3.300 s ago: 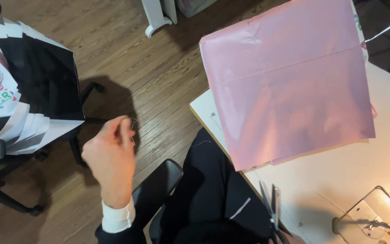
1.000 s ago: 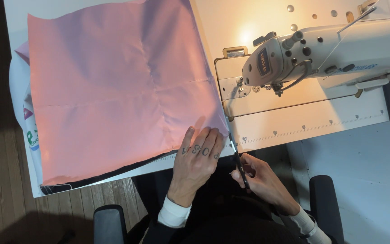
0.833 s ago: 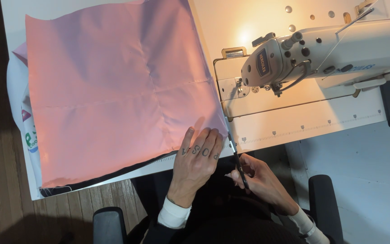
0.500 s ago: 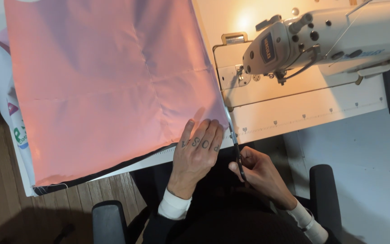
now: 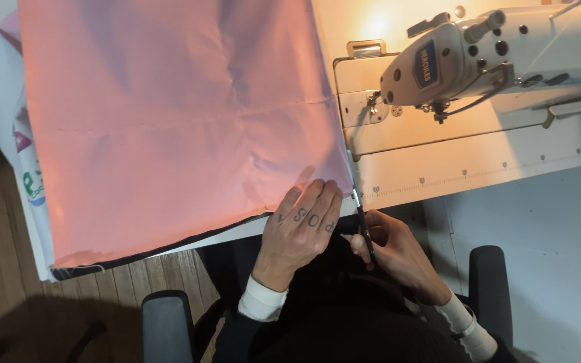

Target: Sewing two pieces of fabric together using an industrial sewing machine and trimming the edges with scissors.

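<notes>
A large pink sheet of fabric [image 5: 169, 114] lies spread over the white table [image 5: 479, 168]. My left hand [image 5: 300, 228] rests flat on the sheet's near right corner, fingers together and pointing away from me. My right hand [image 5: 395, 252] grips a pair of dark scissors [image 5: 363, 218] just off the table's front edge. The blades point up along the fabric's right edge, right beside my left fingers.
A white sewing machine [image 5: 499, 54] with a lit lamp stands at the right of the table. White printed cloth [image 5: 25, 168] sticks out under the pink sheet at the left. Chair armrests [image 5: 166, 326] flank my lap. Wooden floor lies to the left.
Over three seconds the view swung from the floor and a chair to the table. In the last second the view drew closer; both hands kept their places at the fabric's corner.
</notes>
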